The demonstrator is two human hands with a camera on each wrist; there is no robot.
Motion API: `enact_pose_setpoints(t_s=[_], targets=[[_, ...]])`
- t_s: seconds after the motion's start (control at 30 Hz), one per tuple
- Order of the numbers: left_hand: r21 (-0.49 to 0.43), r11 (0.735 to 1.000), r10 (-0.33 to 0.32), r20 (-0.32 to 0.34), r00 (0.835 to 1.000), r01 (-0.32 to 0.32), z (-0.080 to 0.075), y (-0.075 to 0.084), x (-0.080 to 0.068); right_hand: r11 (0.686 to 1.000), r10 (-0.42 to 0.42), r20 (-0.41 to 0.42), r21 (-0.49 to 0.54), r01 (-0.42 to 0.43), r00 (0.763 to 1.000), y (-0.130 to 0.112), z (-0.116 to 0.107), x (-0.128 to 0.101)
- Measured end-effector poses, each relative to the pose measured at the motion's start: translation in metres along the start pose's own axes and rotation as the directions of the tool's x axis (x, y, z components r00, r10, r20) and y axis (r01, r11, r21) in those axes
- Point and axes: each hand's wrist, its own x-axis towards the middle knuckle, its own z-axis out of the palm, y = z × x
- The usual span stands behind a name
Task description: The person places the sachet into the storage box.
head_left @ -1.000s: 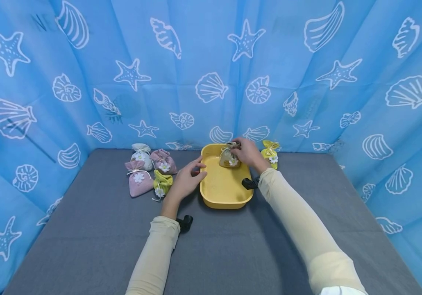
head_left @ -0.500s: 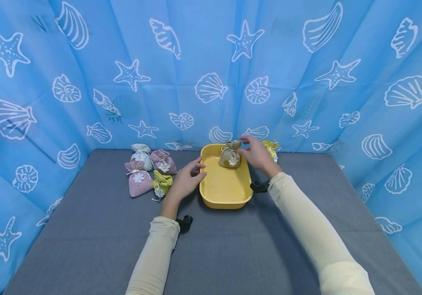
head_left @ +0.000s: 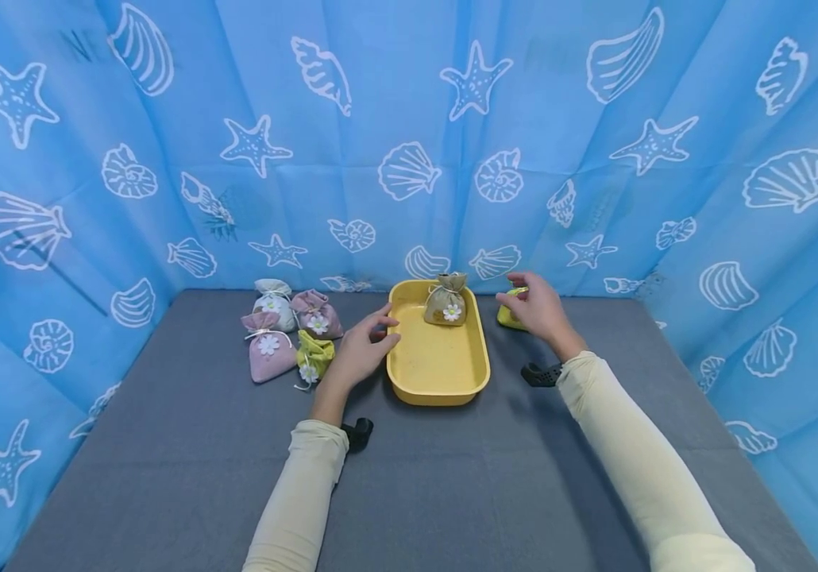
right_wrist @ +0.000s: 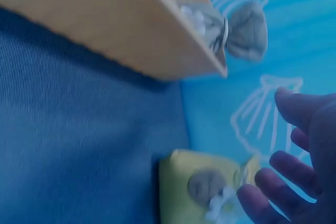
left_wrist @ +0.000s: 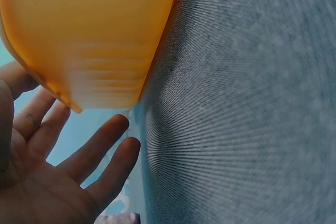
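A yellow plastic basin (head_left: 437, 361) sits mid-table, and a tan drawstring pouch (head_left: 445, 300) with a white flower stands at its back end. My left hand (head_left: 359, 349) is at the basin's left rim with its fingers loosely spread; the left wrist view shows the fingers (left_wrist: 97, 145) around the rim without a grip on it. To the right of the basin my right hand (head_left: 543, 308) hovers over a yellow-green pouch (head_left: 511, 319), covering much of it. In the right wrist view the thumb and fingers are apart, fingertips near that pouch's tied neck, with nothing held.
Left of the basin lie a whitish pouch (head_left: 276, 308), two pink pouches (head_left: 272, 364) and another yellow-green pouch (head_left: 316, 354), close together. A blue shell-print curtain (head_left: 409, 119) hangs behind and beside the grey-covered table (head_left: 437, 485).
My right hand has let go of the tan pouch in the basin and moved right to the yellow-green pouch. The left hand has stayed in place.
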Motion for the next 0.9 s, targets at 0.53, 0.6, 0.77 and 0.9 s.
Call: enact_pose_setpoints(t_s=[0.53, 0.6, 0.77, 0.9], targets=[[0.001, 1.0, -0.024, 0.002, 1.0, 0.024, 0.0, 0.001, 0.0, 0.992, 0.112, -0.135, 0.066, -0.104, 0.985, 0.045, -0.001, 0.0], [-0.008, 1.0, -0.028, 0.003, 1.0, 0.028, 0.0, 0.001, 0.0, 0.991, 0.117, -0.137, 0.076, -0.107, 0.984, 0.049, 0.0, 0.001], [-0.013, 1.0, -0.027, 0.004, 1.0, 0.027, 0.0, 0.001, 0.001, 0.985, 0.147, -0.135, 0.106, -0.133, 0.98, 0.053, 0.005, 0.002], [-0.017, 0.999, -0.03, 0.001, 1.0, 0.03, 0.001, 0.001, 0.001, 0.98, 0.177, -0.123, 0.118, -0.162, 0.977, 0.054, 0.008, 0.002]])
